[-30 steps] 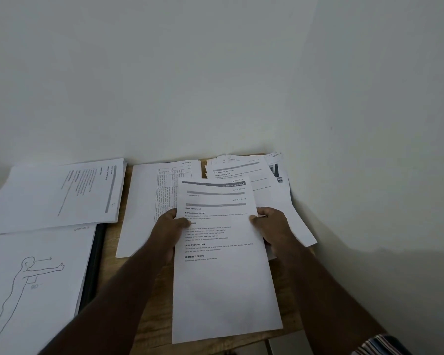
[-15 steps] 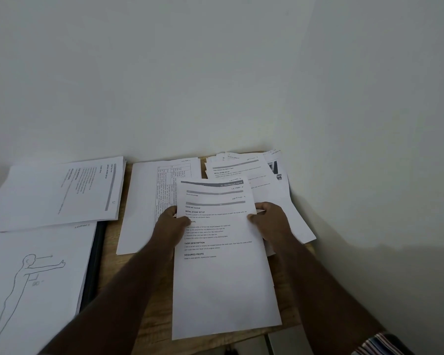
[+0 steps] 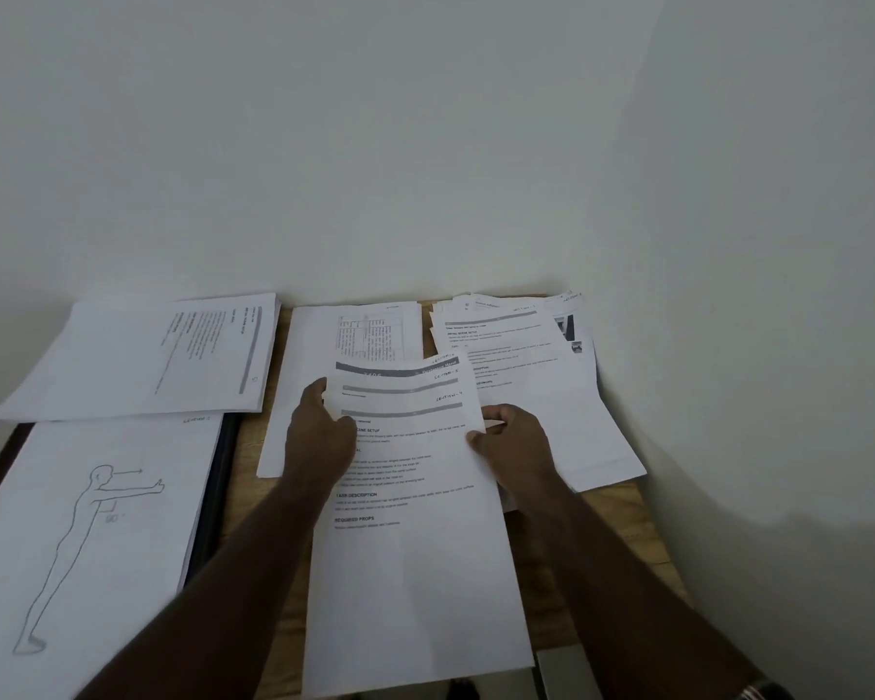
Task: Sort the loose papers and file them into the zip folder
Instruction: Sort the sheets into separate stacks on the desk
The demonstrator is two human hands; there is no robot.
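Both hands grip a small sheaf of printed sheets [image 3: 415,497]: the left hand [image 3: 319,437] and the right hand [image 3: 514,442] pinch opposite side edges. A loose paper pile [image 3: 536,396] lies just beyond the right hand on the desk [image 3: 622,517].

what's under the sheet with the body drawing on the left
A dark folder shows along the right edge of the drawing sheet, apparently with more sheets between them. How many, and whether the folder is open or zipped, is covered.

drawing sheet [image 3: 87,538]: cut off left | body text: blurred
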